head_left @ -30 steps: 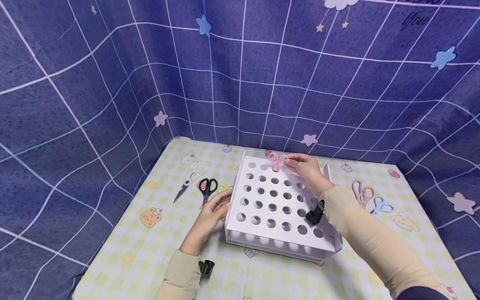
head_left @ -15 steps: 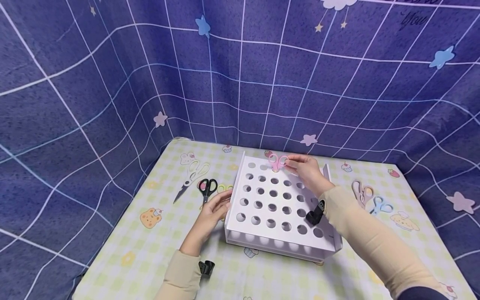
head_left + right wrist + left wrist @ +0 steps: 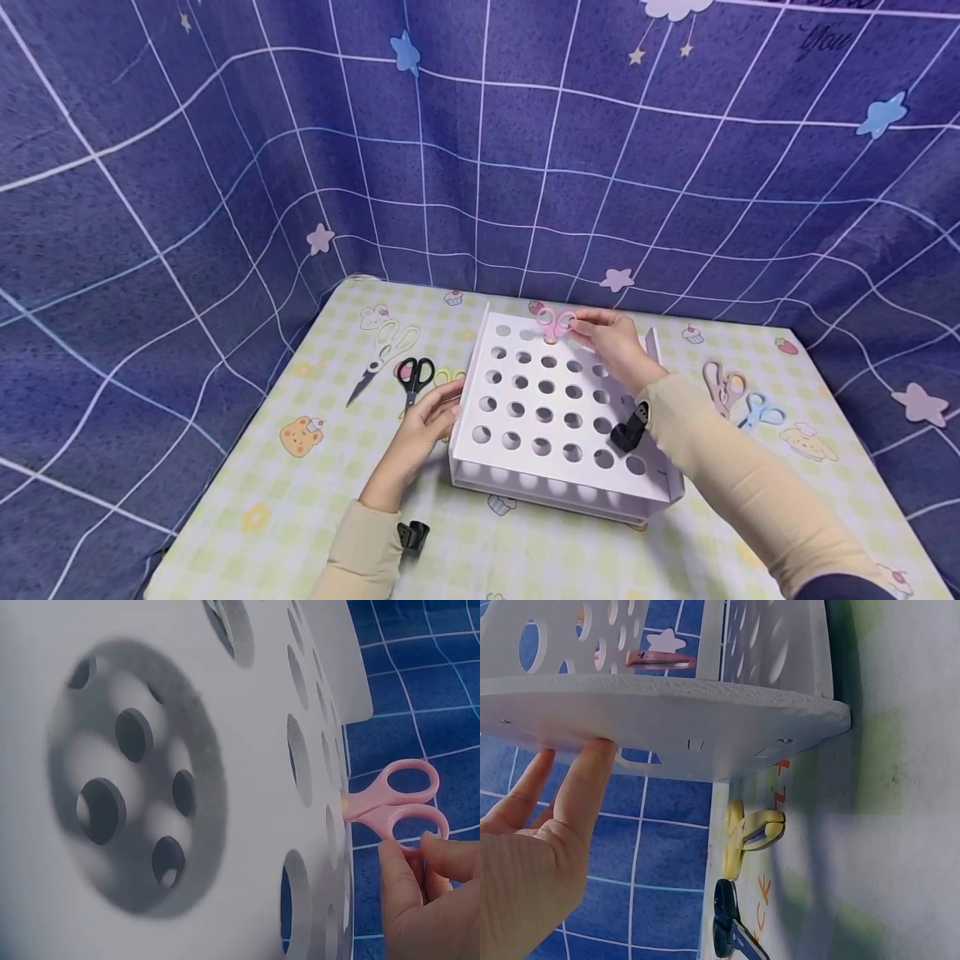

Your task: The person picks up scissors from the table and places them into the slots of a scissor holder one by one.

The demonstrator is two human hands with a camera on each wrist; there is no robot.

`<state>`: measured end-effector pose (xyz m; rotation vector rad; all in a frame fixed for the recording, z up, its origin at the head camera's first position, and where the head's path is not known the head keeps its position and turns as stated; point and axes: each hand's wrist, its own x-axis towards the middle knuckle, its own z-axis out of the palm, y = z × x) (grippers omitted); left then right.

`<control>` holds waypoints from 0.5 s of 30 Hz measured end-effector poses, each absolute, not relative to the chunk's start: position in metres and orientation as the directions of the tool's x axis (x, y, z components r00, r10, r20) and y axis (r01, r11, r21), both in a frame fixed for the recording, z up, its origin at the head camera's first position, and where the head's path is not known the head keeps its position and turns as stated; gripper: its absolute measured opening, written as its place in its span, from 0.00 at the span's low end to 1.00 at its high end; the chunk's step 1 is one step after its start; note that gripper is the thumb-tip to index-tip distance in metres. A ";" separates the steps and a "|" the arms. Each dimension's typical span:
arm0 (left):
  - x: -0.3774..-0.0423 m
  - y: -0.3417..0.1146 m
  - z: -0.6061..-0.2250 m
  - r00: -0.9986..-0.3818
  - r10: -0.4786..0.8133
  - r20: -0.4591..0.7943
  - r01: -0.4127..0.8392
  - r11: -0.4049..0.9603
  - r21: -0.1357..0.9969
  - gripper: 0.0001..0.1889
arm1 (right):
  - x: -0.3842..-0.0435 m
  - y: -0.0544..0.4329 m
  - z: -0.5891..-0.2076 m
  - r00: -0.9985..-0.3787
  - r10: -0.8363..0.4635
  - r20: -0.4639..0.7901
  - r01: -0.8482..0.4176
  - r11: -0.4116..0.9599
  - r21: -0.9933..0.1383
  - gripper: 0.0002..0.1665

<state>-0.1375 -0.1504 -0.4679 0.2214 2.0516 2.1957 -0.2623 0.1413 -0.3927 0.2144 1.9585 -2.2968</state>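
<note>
A white rack (image 3: 528, 427) with rows of round holes stands on the table. In its back row sits a pair of pink scissors (image 3: 553, 333), handles up, the lower part hidden below the top panel in the head view. My right hand (image 3: 617, 343) pinches the right handle loop between thumb and fingers, as the right wrist view shows with the scissors (image 3: 382, 802) at the panel. My left hand (image 3: 426, 423) has its extended fingers against the rack's left side panel (image 3: 660, 735). Inside the rack, the left wrist view shows a narrow pink piece (image 3: 660, 660).
Left of the rack lie white-handled scissors (image 3: 375, 365), black scissors (image 3: 412, 385) and yellow scissors (image 3: 733, 840), the last partly behind my left hand in the head view. To its right are brownish-pink scissors (image 3: 716, 385) and blue scissors (image 3: 756, 412). A blue curtain (image 3: 525, 167) hangs behind the table.
Very little differs. The pink scissors sit very slightly lower at the hole than a second ago; both hands keep their places.
</note>
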 end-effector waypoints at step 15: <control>-0.137 -0.149 -0.467 -0.984 0.177 0.021 0.010 -0.064 0.998 0.25 | -0.262 0.139 -0.393 -0.986 0.014 -0.168 0.165 -0.125 -0.978 0.16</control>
